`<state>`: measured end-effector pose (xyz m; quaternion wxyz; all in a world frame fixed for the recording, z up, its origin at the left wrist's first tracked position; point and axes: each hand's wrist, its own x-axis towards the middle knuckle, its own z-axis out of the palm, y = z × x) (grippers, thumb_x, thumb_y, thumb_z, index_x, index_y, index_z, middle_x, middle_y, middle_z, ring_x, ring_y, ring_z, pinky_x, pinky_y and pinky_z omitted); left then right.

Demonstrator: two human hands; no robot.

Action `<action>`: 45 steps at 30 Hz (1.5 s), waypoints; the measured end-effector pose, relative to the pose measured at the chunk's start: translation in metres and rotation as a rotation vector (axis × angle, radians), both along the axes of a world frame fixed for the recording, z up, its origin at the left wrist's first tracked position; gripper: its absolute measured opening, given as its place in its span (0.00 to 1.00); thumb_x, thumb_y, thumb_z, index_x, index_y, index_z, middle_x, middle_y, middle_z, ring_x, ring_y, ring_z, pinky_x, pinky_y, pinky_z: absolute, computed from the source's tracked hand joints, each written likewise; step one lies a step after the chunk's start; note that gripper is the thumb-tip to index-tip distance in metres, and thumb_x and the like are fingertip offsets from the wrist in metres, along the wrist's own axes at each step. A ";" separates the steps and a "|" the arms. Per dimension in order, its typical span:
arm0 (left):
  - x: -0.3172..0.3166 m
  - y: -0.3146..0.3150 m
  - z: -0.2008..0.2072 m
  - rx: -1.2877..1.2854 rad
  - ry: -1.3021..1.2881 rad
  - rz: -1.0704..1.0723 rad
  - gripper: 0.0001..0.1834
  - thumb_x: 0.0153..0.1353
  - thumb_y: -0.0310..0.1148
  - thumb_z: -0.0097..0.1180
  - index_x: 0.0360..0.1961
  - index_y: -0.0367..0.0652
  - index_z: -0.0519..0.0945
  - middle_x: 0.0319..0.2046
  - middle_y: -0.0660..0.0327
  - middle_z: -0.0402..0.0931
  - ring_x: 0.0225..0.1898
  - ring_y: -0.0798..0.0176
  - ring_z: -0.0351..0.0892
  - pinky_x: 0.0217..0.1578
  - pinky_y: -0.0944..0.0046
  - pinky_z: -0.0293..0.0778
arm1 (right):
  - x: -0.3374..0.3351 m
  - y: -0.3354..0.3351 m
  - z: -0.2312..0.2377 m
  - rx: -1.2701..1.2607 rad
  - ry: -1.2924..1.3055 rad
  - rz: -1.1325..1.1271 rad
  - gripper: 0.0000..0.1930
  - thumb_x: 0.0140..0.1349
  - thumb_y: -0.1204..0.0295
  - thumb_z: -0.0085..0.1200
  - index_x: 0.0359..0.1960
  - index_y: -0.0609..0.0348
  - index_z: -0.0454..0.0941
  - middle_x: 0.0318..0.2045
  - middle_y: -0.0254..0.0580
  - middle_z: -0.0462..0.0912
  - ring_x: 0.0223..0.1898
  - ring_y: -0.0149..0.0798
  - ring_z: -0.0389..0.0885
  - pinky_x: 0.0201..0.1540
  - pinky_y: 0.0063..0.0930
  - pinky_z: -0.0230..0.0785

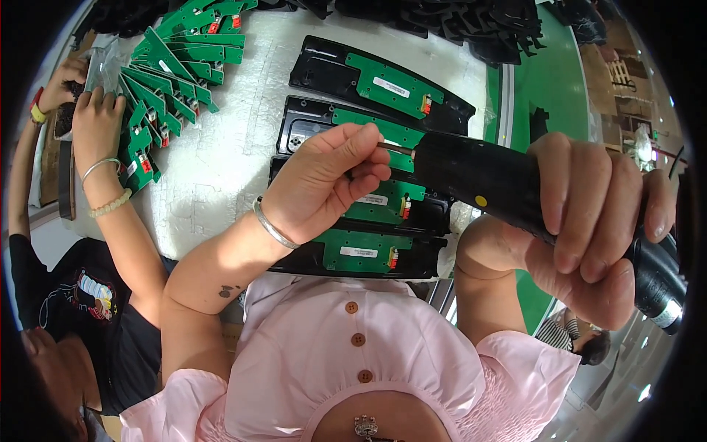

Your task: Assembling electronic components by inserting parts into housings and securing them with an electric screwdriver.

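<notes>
My right hand [589,214] is wrapped round a black electric screwdriver [471,168], held level above the panels with its bit [398,149] pointing left. With thumb and forefinger, my left hand [313,180] pinches the end of that bit; whether a small screw is there is hidden by the fingers. Below lie several curved black plastic panels [318,65] in a column, each carrying a green circuit board [353,250] with a white label and a red connector. My left hand and the screwdriver cover parts of the middle panels.
On the left, green circuit boards [166,62] are piled in a fan on the white padded table surface [221,136]. A co-worker's hands [99,121] hold a clear plastic bag [105,62] there. Black plastic parts [471,26] are heaped at the far edge. A green surface [545,81] runs along the right.
</notes>
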<state>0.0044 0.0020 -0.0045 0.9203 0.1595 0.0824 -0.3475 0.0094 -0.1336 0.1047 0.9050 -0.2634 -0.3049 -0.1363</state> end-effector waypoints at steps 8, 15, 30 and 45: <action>-0.005 0.003 -0.013 -0.184 -0.036 -0.090 0.16 0.59 0.44 0.49 0.36 0.41 0.72 0.30 0.63 0.75 0.32 0.71 0.76 0.34 0.74 0.75 | -0.002 -0.003 -0.002 -0.201 -0.063 -0.107 0.15 0.42 0.75 0.51 0.34 0.53 0.65 0.15 0.21 0.70 0.16 0.19 0.67 0.26 0.13 0.60; -0.008 -0.011 0.014 0.090 0.142 -0.222 0.28 0.65 0.45 0.34 0.52 0.27 0.61 0.51 0.43 0.64 0.54 0.52 0.65 0.57 0.61 0.59 | 0.062 -0.034 -0.027 -0.545 0.132 -0.379 0.09 0.48 0.75 0.41 0.33 0.62 0.67 0.16 0.32 0.59 0.17 0.29 0.57 0.27 0.25 0.53; 0.008 -0.006 0.005 0.173 -0.076 -0.195 0.13 0.63 0.31 0.41 0.44 0.35 0.70 0.37 0.54 0.75 0.40 0.61 0.77 0.38 0.71 0.76 | 0.099 -0.038 -0.036 -0.658 0.385 -0.449 0.07 0.46 0.78 0.46 0.28 0.63 0.64 0.14 0.37 0.66 0.13 0.30 0.63 0.20 0.22 0.59; 0.013 -0.004 0.008 0.281 -0.101 -0.095 0.11 0.60 0.29 0.48 0.43 0.38 0.73 0.35 0.61 0.76 0.35 0.72 0.77 0.36 0.78 0.75 | 0.076 -0.031 -0.011 -0.580 0.293 -0.415 0.10 0.46 0.79 0.45 0.33 0.66 0.64 0.14 0.37 0.65 0.12 0.30 0.61 0.18 0.22 0.57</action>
